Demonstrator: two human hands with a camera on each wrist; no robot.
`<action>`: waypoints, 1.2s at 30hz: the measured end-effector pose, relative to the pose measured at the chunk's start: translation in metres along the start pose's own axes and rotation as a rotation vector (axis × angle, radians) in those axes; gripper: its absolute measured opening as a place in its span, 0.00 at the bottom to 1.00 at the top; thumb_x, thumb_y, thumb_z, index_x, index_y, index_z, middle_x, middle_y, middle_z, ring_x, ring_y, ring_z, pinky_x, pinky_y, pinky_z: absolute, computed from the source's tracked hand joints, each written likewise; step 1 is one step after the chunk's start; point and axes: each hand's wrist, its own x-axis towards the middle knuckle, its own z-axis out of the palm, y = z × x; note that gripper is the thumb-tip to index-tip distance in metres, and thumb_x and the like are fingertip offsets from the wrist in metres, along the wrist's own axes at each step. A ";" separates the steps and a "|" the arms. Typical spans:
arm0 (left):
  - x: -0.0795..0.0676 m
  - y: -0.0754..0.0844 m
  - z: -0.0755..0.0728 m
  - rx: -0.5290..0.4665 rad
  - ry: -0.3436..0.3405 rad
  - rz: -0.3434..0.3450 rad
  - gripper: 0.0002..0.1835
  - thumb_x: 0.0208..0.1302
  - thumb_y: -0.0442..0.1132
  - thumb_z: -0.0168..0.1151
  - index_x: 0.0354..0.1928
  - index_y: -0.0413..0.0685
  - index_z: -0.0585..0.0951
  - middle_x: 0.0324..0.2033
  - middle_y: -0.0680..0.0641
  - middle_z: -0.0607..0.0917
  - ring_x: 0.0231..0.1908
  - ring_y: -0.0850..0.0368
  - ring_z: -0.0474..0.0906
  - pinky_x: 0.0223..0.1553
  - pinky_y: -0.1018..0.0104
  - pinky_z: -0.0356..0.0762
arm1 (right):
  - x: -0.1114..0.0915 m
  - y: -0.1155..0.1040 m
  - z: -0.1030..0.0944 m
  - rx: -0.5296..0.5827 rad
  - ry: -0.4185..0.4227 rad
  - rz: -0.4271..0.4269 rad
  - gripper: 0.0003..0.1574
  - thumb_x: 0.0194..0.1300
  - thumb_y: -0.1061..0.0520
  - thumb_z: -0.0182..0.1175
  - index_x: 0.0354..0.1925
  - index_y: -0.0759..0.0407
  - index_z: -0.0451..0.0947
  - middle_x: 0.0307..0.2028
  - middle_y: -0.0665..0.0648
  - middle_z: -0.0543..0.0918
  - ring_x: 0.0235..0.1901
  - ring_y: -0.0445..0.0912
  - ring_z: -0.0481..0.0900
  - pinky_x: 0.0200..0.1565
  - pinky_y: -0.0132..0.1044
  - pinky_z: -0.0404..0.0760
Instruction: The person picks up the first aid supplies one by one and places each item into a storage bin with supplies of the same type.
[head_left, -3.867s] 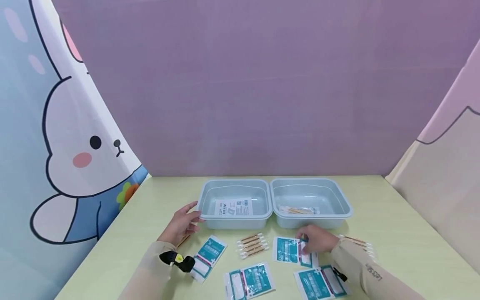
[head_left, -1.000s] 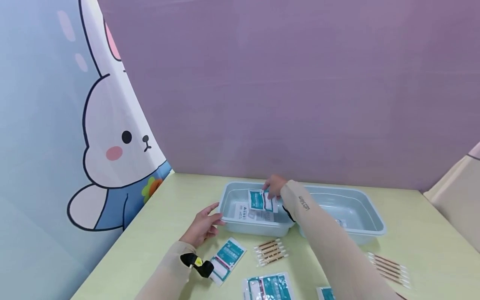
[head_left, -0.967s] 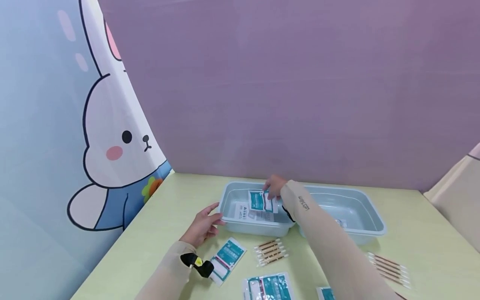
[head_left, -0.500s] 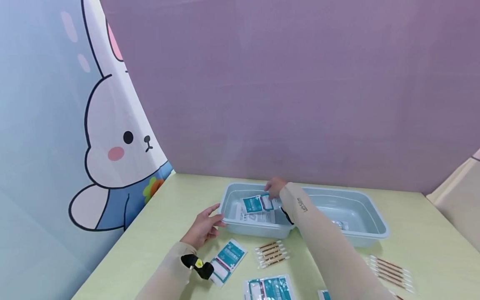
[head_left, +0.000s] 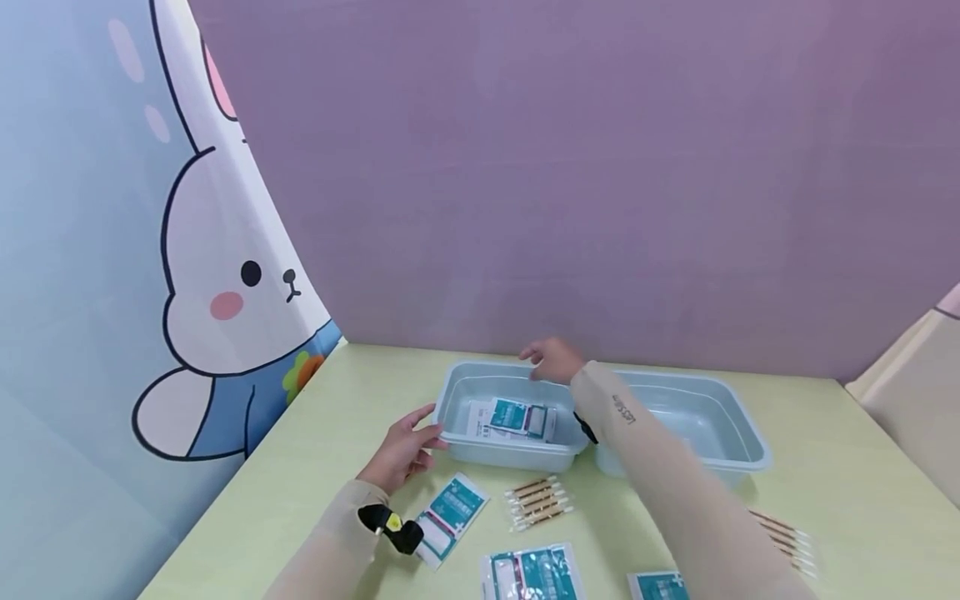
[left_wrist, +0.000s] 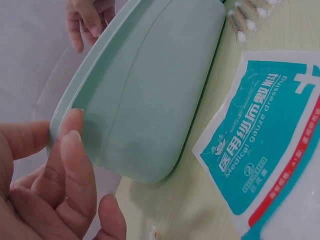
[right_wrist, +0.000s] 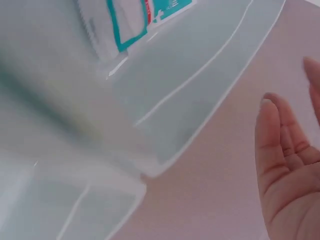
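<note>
Two light blue plastic tubs stand side by side. My left hand point(head_left: 403, 452) pinches the left rim of the left tub point(head_left: 510, 456); the left wrist view shows fingers on both sides of that rim point(left_wrist: 82, 75). Inside this tub, a teal and white gauze dressing packet point(head_left: 510, 415) lies on a printed white label point(head_left: 480, 421). My right hand point(head_left: 553, 360) hovers over the tub's back edge, holding nothing. In the right wrist view its fingers are loosely bent, apart from the tub and the packet point(right_wrist: 131, 25).
The right tub point(head_left: 738, 423) is partly behind my right forearm. In front lie gauze packets point(head_left: 453, 517), point(head_left: 534, 575), point(head_left: 658, 586) and bagged cotton swabs point(head_left: 538, 502). More swabs point(head_left: 783, 537) lie at the right. A purple cloth wall point(head_left: 525, 208) rises behind the table.
My right hand carried a gauze packet from the table into the left tub, let go of it, and has risen toward the back. My left hand stays on the rim.
</note>
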 end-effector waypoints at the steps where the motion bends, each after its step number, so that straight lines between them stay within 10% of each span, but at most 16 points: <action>1: 0.000 0.000 0.000 -0.001 -0.003 0.000 0.29 0.70 0.43 0.56 0.70 0.49 0.64 0.28 0.48 0.85 0.16 0.58 0.71 0.24 0.68 0.68 | -0.003 0.000 -0.002 -0.001 -0.006 -0.016 0.22 0.59 0.71 0.63 0.54 0.66 0.78 0.51 0.65 0.79 0.53 0.57 0.75 0.52 0.48 0.75; 24: 0.000 -0.002 -0.004 -0.034 -0.049 0.005 0.30 0.69 0.43 0.56 0.71 0.50 0.63 0.29 0.48 0.84 0.18 0.58 0.71 0.27 0.68 0.68 | -0.120 0.025 -0.020 -0.192 -0.160 -0.309 0.22 0.52 0.63 0.71 0.47 0.59 0.82 0.40 0.51 0.83 0.34 0.43 0.78 0.34 0.34 0.77; 36: 0.006 -0.005 -0.009 -0.039 -0.092 0.033 0.31 0.70 0.40 0.55 0.72 0.48 0.60 0.27 0.50 0.85 0.15 0.61 0.70 0.22 0.70 0.67 | -0.204 0.065 -0.043 -0.265 -0.188 -0.283 0.30 0.48 0.53 0.75 0.49 0.61 0.80 0.42 0.52 0.82 0.34 0.37 0.76 0.34 0.35 0.77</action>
